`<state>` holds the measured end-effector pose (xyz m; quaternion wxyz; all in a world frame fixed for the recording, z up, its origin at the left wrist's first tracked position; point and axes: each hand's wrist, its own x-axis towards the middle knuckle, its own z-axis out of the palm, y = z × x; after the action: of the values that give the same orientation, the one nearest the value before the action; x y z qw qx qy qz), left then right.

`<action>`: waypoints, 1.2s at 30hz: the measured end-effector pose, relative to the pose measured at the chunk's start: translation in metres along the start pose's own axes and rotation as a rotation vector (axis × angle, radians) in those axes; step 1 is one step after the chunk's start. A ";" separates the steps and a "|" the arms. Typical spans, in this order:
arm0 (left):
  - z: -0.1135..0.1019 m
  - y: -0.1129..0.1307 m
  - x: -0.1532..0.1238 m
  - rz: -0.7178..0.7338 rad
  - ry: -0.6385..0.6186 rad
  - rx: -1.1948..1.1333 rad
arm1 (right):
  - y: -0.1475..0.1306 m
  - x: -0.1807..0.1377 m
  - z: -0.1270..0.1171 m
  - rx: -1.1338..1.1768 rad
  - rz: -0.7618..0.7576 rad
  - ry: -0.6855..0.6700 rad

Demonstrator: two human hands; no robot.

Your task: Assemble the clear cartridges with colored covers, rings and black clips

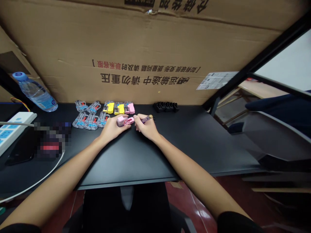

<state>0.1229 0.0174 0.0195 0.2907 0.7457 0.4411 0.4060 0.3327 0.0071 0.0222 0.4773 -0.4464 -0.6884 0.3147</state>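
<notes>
My left hand [113, 127] is closed around a small pink and clear plastic device [129, 121], its pink end pointing right. Close beside it, my right hand [148, 129] grips a slim pen-like tool [147, 118] with a brass-coloured end; its tip is hidden by my fingers. Behind my left hand lie two yellow and clear devices [109, 107] and a pink and clear device [130, 108]. To their left are several clear plastic devices [91, 121] with blue and red parts inside.
Black plastic parts [165, 106] stand in a row at the desk's back. A large cardboard sheet [150, 42] rises behind the black desk [126, 161]. At left are a water bottle [36, 92], a white power strip [17, 124] and a cable [43, 178]. A chair [279, 136] is at right.
</notes>
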 end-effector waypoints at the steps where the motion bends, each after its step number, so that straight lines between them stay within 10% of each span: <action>1: 0.000 0.000 0.000 0.003 -0.001 -0.001 | 0.000 0.000 0.000 -0.006 0.009 -0.009; 36: -0.002 0.004 0.001 -0.024 -0.024 -0.089 | 0.012 0.004 0.004 0.047 0.123 -0.086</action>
<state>0.1230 0.0168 0.0237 0.3336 0.7315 0.4280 0.4129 0.3317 0.0158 0.0117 0.4375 -0.4623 -0.6720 0.3786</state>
